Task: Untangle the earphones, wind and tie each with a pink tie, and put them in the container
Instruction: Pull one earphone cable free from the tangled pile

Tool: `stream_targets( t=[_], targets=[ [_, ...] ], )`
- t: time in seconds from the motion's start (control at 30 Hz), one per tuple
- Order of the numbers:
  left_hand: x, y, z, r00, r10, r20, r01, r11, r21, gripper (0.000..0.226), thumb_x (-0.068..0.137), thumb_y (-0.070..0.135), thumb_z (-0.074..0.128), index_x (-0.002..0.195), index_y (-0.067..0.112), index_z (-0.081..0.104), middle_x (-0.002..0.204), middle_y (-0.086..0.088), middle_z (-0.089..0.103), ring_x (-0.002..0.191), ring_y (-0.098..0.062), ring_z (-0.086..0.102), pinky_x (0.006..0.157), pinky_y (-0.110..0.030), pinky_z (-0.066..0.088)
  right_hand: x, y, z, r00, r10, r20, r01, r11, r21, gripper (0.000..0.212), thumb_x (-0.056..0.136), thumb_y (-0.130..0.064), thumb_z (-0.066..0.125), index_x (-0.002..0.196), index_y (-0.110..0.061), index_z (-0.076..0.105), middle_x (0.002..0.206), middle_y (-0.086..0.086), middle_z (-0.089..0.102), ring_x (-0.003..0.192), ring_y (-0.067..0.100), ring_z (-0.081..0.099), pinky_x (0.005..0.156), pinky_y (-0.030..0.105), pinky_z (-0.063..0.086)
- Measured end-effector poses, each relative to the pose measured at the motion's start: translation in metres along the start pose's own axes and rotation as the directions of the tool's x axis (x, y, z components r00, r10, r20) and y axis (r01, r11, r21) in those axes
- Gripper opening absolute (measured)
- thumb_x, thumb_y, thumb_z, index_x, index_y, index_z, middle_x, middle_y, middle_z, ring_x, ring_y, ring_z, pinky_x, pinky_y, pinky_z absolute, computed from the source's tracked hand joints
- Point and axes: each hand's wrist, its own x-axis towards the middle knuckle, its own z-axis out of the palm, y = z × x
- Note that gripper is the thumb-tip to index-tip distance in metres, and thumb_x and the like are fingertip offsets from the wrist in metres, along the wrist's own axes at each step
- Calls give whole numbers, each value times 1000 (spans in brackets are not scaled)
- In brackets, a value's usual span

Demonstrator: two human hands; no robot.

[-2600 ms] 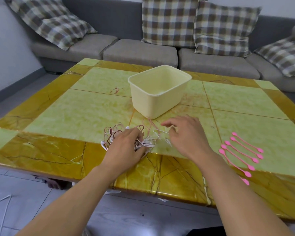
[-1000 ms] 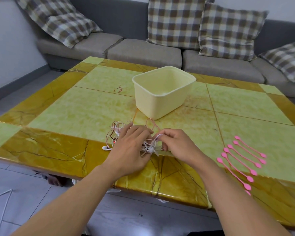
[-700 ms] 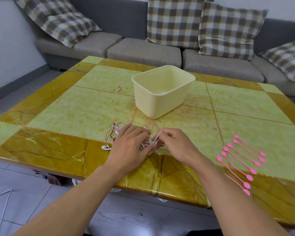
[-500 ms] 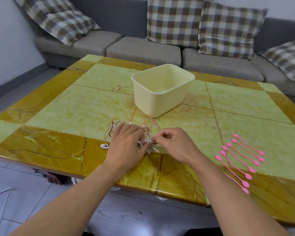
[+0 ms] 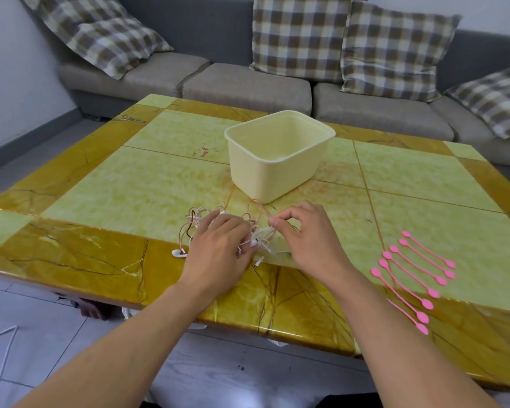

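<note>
The right grip (image 5: 299, 231) had newly pinched a strand while the left grip (image 5: 218, 242) pressed flat on the tangled earphones (image 5: 194, 222) near the tabletop's (image 5: 100, 184) front edge, so untangling had only begun.

Home living room — sofa (image 5: 247, 89), plaid cushions (image 5: 295, 36).

On the table (image 5: 106, 184) were seven pink ties (image 5: 411, 278), one cream container (image 5: 277, 169) and one tangle of earphones (image 5: 194, 228), with four checked cushions (image 5: 295, 36) on one grey sofa (image 5: 247, 89) behind.
</note>
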Motion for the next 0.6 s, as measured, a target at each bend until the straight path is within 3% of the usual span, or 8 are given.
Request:
stream_targets(
  t=[0.13, 0.23, 0.47, 0.6],
  targets=[
    [1, 0, -5, 994, -87, -73, 86, 996, -12, 36, 84, 22, 79, 74, 23, 45, 75, 8, 60, 83, -21, 60, 105, -37, 40, -3, -3, -5, 999, -27, 30, 26, 998, 55, 14, 93, -40, 70, 80, -39, 72, 80, -28, 63, 92, -10, 54, 81, 17, 37],
    [1, 3, -7, 990, -116, -79, 114, 993, -21, 35, 84, 23, 80, 77, 23, 45, 73, 7, 61, 77, -20, 60, 105, -35, 39, -6, -4, -5, 999, -35, 40, 33, 997, 68, 13, 91, -41, 72, 78, -42, 72, 78, -27, 66, 91, -11, 56, 72, 9, 34],
    [2, 2, -5, 993, -66, -96, 68, 998, 11, 24, 84, 20, 81, 88, 18, 57, 76, 7, 65, 79, -20, 61, 101, -36, 43, -8, -5, -3, 998, -37, 56, 30, 994, 109, 13, 94, -39, 69, 87, -31, 78, 78, -18, 71, 84, 1, 65, 80, 29, 51],
    [3, -3, -4, 995, -14, -98, 18, 999, 35, 34, 83, 16, 79, 70, 19, 48, 74, 6, 61, 82, -23, 57, 88, -39, 45, -7, -3, 1, 999, -47, -21, 49, 989, 141, 12, 97, -29, 65, 87, -26, 72, 84, -17, 72, 87, 0, 65, 78, 28, 50]
  ],
)
